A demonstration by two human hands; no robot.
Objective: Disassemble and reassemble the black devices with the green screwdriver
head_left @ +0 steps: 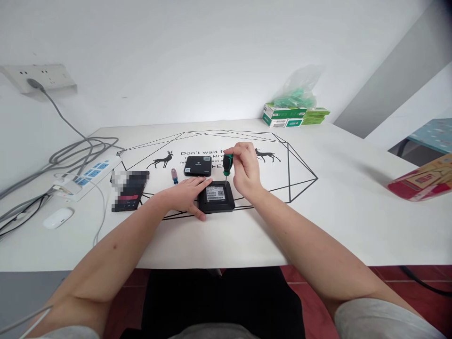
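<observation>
A black square device with a white label lies on the printed mat in front of me. My left hand rests on its left side, fingers over the upper left edge and thumb stretched along the near left. With my right hand I grip a green and black screwdriver by its handle. It stands nearly upright, its tip on the upper right part of the device. Behind lies a second black box, flat on the mat. A small screwdriver with a clear and blue handle lies beyond my left hand.
To the left are a phone, a white power strip with tangled grey cables, and a white earbud case. Green and white boxes with a plastic bag sit against the wall. A red and tan package is at right.
</observation>
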